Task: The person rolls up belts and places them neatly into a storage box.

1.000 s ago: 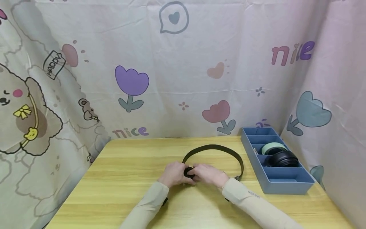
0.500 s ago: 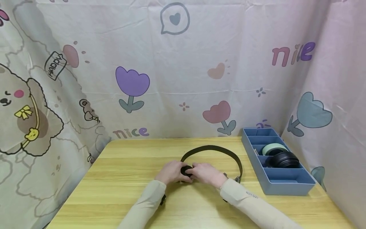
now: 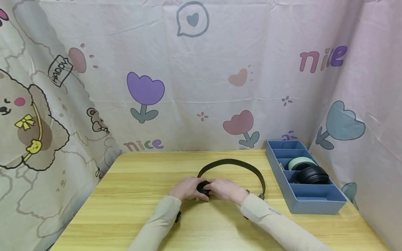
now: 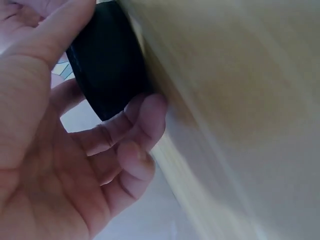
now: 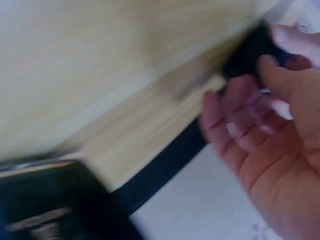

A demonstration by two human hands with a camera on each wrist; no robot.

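A dark belt (image 3: 232,161) stands on its edge on the table, one end wound into a tight coil (image 3: 202,188). My left hand (image 3: 187,188) holds the coil from the left, thumb and fingers around it in the left wrist view, where the coil's broad black side (image 4: 111,62) shows close to the wood. From the right, my right hand (image 3: 226,190) grips the same coil with thumb and fingertips; its other fingers are half curled. The unrolled strap arcs behind both hands to the metal buckle (image 3: 261,196), beside my right wrist. The right wrist view is blurred.
A blue divided box (image 3: 317,206) stands at the table's right side. It holds a black coiled belt (image 3: 312,175) and a pale green-and-black roll (image 3: 299,161). Printed curtains (image 3: 188,69) hang behind the table (image 3: 141,174) and at both sides.
Both hands and the coil have shifted slightly left. The loose strap's arc has drawn left with them, and the coil's wound face shows more plainly.
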